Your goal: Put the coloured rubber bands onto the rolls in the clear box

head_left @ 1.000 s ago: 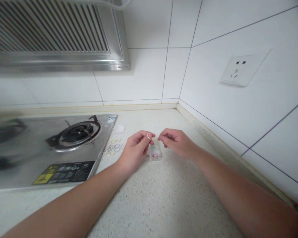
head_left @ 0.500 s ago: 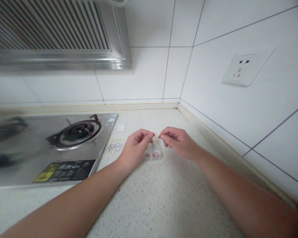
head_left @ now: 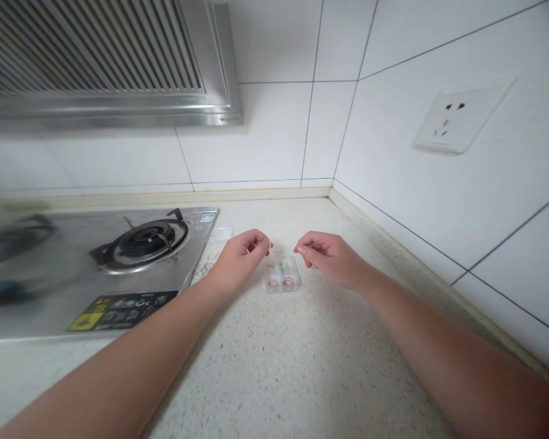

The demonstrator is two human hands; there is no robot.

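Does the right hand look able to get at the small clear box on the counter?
Probably yes: the right hand is close to the clear box, and nothing seems to stand between them. The left hand is on the box's other side, leaving that approach free.

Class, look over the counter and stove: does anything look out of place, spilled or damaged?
One mildly untidy spot: loose rings lie jumbled on the counter beside the stove, while similar rings sit inside the clear box. No spill or damage stands out.
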